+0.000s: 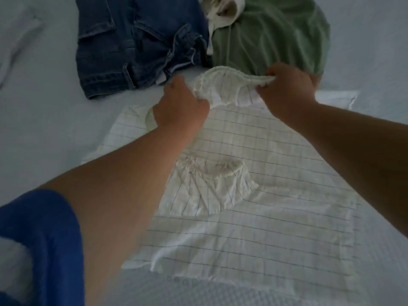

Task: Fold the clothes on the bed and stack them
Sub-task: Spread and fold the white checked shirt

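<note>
Blue sleeve (42, 244) fills the frame at 7 o'clock, with the bare left forearm running up from it toward the centre. Beneath both arms a white checked garment (254, 235) lies spread flat on the pale bed (37, 129), one gathered cuff (212, 171) folded in upon its middle. Further out, the left hand (178, 107) and right hand (289, 87) each pinch an end of a second gathered edge (231, 82), fingers curled round the ruffle and lifting it just off the cloth. Beyond them, folded blue jeans (136, 45) lie at 11 o'clock, touching a bunched green garment (271, 38) at 1 o'clock, with a cream cloth (223, 12) on top at 12.
</note>
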Available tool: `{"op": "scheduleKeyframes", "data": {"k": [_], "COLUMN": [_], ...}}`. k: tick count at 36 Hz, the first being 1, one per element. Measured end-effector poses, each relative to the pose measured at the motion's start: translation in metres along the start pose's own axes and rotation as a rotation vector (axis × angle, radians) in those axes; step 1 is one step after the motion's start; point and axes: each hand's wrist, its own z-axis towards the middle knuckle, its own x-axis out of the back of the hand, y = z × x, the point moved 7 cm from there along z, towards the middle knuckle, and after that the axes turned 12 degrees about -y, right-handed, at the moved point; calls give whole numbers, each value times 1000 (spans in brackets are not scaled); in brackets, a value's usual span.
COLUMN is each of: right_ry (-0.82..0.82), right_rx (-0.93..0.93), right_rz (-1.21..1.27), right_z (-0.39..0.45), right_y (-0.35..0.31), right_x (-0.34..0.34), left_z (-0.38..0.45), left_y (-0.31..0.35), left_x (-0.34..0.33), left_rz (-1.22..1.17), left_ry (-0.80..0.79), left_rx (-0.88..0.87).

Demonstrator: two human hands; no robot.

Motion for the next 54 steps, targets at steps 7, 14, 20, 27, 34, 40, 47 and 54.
{"op": "scheduleKeyframes", "data": {"k": [7,14,20,27,34,40,47,54], "right_ry": [17,6,-308,-279,-70,-168,199,61], "right_rx": [192,371,259,139,-384,-432,-737,-963], "right_rz": [187,133,-100,43,184,141,1222,1669], "right_z": [-68,-164,-235,-247,-176,-151,-225,-297], "right_y": [-16,-32,-8,16,52,67,142,189], "right_x": [16,8,-73,-94,-64,-68,-58,-99], "left_z": [-33,-108,-175,-200,-192,-193,-206,-218], "left_y": [10,-13,-87,-135,-97,-79,-56,-36], "left_x": [73,102,47,-20,-37,-62,-79,-99], "left_rz": [204,276,377,418,299,437,420,419], "left_ry": [164,18,-185,-395,-362,-371,-355,-394], "left_rx": [-388,-627,-590,-451,-470,-524,-570,-648]}}
